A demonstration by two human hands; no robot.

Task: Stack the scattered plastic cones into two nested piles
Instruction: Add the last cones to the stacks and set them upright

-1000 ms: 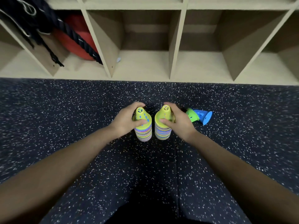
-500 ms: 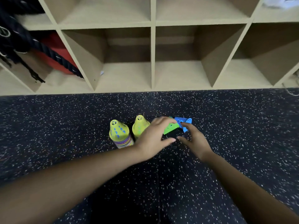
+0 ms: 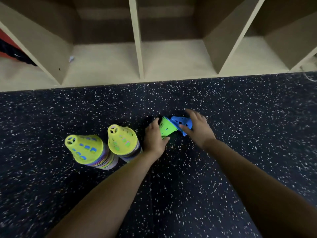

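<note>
Two nested piles of cones, each topped by a yellow cone, stand side by side on the dark speckled floor: the left pile (image 3: 85, 151) and the right pile (image 3: 122, 141). To their right, a green cone (image 3: 167, 128) and a blue cone (image 3: 181, 123) lie on their sides, touching. My left hand (image 3: 154, 138) grips the green cone, thumb under it and fingers over its top. My right hand (image 3: 197, 128) comes over the blue cone with fingers spread, thumb against its lower side.
A beige cubby shelf (image 3: 137, 48) runs along the far edge of the floor. A red ball with a dark rope (image 3: 10, 48) sits in the left cubby. A white cable (image 3: 311, 78) lies at the far right.
Both hands left the two yellow-topped piles and moved right to the loose cones. My left hand has taken hold of the green cone; my right hand has closed in on the blue one.
</note>
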